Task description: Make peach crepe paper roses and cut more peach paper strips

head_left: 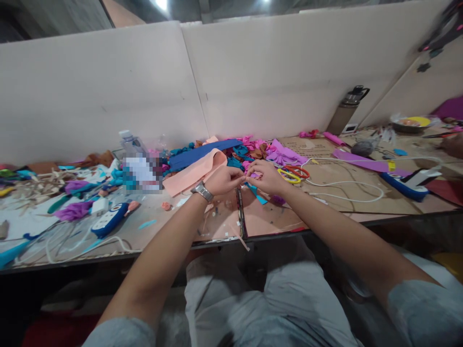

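My left hand [224,181] and my right hand [266,176] meet over the middle of the table, fingertips pinched close together. Whatever lies between the fingers is too small to make out. Just behind my left hand is a folded peach sheet [191,174], with a dark blue strip [206,153] beyond it. A heap of crumpled pink, teal and brown pieces [249,150] sits behind both hands. Yellow-handled scissors [288,176] and an orange handle [297,171] lie right of my right hand. Below the fingers a light blue strip [257,193] rests on the table.
On the left stand a clear bottle [132,143] and a blue-and-white power strip [109,220] among coloured scraps. Cardboard [347,193] covers the right side, with a white cord [365,185], a second power strip [405,185] and a tall flask [345,111]. A pale partition [289,72] rises behind.
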The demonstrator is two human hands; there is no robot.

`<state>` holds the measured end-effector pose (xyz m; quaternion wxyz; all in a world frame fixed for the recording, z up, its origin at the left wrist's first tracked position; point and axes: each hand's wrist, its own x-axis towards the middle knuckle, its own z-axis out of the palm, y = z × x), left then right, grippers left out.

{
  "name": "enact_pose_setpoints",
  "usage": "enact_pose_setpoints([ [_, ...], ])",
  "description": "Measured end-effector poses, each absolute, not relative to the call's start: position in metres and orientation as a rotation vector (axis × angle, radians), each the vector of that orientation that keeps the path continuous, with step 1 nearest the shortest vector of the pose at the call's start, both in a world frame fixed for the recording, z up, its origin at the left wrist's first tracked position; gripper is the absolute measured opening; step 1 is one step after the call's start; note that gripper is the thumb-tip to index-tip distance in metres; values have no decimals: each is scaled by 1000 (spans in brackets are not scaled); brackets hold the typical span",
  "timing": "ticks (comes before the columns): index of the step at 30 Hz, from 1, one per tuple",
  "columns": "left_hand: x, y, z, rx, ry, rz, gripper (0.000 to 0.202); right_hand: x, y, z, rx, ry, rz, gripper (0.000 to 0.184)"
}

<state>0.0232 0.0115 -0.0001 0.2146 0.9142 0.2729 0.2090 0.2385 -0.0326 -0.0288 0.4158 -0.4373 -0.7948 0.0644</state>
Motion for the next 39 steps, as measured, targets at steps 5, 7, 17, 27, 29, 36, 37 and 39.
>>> enact_pose_setpoints([
  [5, 22, 11, 2, 2336, 769, 478, 47, 239, -31, -30, -1170, -1973, 148, 10],
  [7, 22, 10, 4, 2251, 760, 439, 50, 239, -32, -30, -1195, -1980, 145, 10],
  [17, 21, 10, 9, 2314, 726, 391, 46, 237, -35, -31, -1187, -2031, 129, 11],
  [27, 25, 11, 6, 2054, 748, 376, 37, 236, -34, -34, -1091, -2029, 41, 4],
  [29, 26, 10, 7, 1865, 738, 356, 32, 236, -35, -34, -1045, -2039, 19, 5],
  [36, 26, 10, 7, 1664, 745, 398, 24, 237, -36, -32, -986, -2100, -29, 10],
  [37, 26, 10, 7, 1667, 744, 403, 26, 237, -36, -32, -980, -2112, -43, 10],
  [39, 26, 11, 6, 1688, 739, 407, 29, 237, -36, -31, -982, -2122, -56, 10],
])
